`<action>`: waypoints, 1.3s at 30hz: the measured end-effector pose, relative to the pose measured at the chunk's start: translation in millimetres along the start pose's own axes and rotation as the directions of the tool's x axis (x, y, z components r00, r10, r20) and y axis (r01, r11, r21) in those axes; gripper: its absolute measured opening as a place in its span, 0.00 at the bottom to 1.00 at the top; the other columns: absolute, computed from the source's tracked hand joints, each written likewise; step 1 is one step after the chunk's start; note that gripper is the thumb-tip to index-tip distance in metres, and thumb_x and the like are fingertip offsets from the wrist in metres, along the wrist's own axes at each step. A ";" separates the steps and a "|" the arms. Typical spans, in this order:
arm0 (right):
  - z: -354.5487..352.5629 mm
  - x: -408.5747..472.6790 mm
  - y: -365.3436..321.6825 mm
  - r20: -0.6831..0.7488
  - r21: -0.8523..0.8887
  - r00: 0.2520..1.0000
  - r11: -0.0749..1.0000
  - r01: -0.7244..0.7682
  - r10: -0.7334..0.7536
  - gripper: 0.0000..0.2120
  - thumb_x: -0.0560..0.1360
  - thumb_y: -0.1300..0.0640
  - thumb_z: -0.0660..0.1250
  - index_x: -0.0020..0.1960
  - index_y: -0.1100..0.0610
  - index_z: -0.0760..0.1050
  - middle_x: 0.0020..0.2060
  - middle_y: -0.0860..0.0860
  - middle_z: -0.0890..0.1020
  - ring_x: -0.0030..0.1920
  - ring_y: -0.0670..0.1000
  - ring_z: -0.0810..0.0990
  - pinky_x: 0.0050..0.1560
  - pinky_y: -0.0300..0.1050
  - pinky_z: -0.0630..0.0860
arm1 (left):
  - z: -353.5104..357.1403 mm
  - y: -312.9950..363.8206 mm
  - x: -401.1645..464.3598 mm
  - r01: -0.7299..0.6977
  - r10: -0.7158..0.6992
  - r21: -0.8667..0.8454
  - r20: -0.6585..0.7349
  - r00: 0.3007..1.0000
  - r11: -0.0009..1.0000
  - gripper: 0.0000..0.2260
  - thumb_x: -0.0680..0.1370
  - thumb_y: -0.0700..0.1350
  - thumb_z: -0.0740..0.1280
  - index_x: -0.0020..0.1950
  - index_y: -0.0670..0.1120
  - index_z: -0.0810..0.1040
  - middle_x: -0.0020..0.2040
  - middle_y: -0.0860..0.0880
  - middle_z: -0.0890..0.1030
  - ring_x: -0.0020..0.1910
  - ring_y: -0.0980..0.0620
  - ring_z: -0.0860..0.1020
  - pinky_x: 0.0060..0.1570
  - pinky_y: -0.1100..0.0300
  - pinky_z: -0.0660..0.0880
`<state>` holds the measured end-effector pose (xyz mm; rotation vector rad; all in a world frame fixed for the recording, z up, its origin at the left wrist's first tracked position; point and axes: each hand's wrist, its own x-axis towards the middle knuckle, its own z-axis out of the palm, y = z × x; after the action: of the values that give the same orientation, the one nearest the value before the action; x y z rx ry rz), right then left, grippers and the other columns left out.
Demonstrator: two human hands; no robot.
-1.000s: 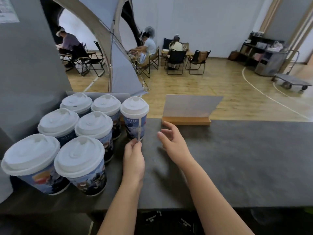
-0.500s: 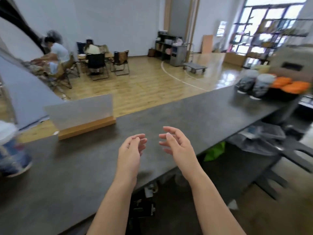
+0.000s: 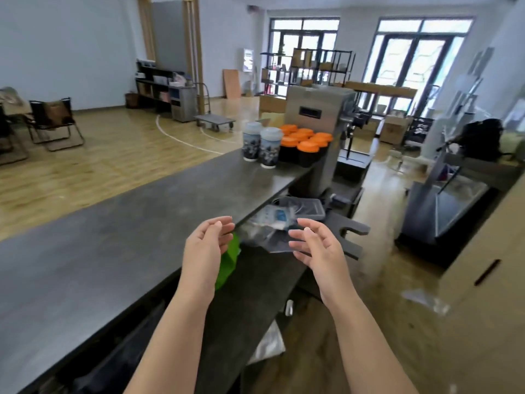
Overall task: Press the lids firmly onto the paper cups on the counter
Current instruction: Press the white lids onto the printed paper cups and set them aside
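Two printed paper cups with pale lids (image 3: 262,145) stand at the far right end of the dark counter (image 3: 122,240). Beside them are several black cups with orange lids (image 3: 306,140). My left hand (image 3: 208,241) hovers over the counter's near edge, fingers relaxed and holding nothing. My right hand (image 3: 316,244) floats beyond the edge over the lower shelf, fingers spread and empty. Both hands are far from the cups, palms facing each other.
A steel machine (image 3: 318,115) stands behind the orange-lidded cups. Below the counter edge lie a clear plastic box with bags (image 3: 287,220) and a green item (image 3: 228,260). Folding chairs (image 3: 54,120), shelves and a flat trolley (image 3: 216,122) stand on the wooden floor.
My view has swung right, away from the group of white-lidded cups, which have left the frame. Both hands moved right along the counter, empty, and the far cups now appear closer.
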<state>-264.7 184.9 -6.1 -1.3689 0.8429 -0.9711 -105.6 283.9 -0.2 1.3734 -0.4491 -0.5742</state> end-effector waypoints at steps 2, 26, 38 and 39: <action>-24.7 18.9 4.6 -0.031 -0.001 0.999 1.000 -0.021 0.021 0.11 0.84 0.57 0.58 0.59 0.50 0.78 0.49 0.50 0.85 0.48 0.48 0.84 0.56 0.47 0.80 | 27.3 -6.8 11.1 0.000 0.000 -0.024 -0.009 1.000 1.000 0.14 0.85 0.42 0.56 0.54 0.48 0.82 0.53 0.48 0.85 0.55 0.51 0.82 0.54 0.59 0.76; -94.4 371.9 44.7 0.174 -0.196 0.981 0.979 -0.047 0.082 0.10 0.83 0.56 0.58 0.59 0.48 0.77 0.52 0.48 0.85 0.51 0.47 0.84 0.57 0.49 0.79 | 243.1 -53.4 318.6 0.007 -0.043 -0.155 -0.234 0.971 0.988 0.13 0.85 0.48 0.55 0.62 0.50 0.79 0.60 0.51 0.81 0.61 0.53 0.78 0.63 0.57 0.71; -16.2 516.7 66.8 0.457 -0.066 0.889 0.997 0.026 0.007 0.16 0.83 0.56 0.60 0.68 0.43 0.69 0.67 0.42 0.74 0.68 0.39 0.71 0.72 0.48 0.69 | 292.4 -42.8 429.6 0.011 -0.055 -0.123 -0.354 0.934 0.992 0.18 0.82 0.60 0.54 0.65 0.56 0.76 0.61 0.57 0.78 0.62 0.57 0.73 0.59 0.56 0.69; -4.4 527.5 68.0 0.467 -0.041 0.884 0.999 0.031 -0.008 0.18 0.83 0.56 0.61 0.71 0.45 0.68 0.69 0.44 0.73 0.70 0.40 0.70 0.73 0.49 0.68 | 297.2 -44.0 430.6 -0.001 -0.042 -0.119 -0.355 0.934 0.993 0.18 0.81 0.61 0.54 0.60 0.57 0.78 0.58 0.56 0.81 0.60 0.57 0.76 0.61 0.55 0.72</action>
<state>-58.8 -304.3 -40.8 -1.5700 0.4863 -0.5942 45.4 -218.8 -13.0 1.3348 -0.1039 -0.3500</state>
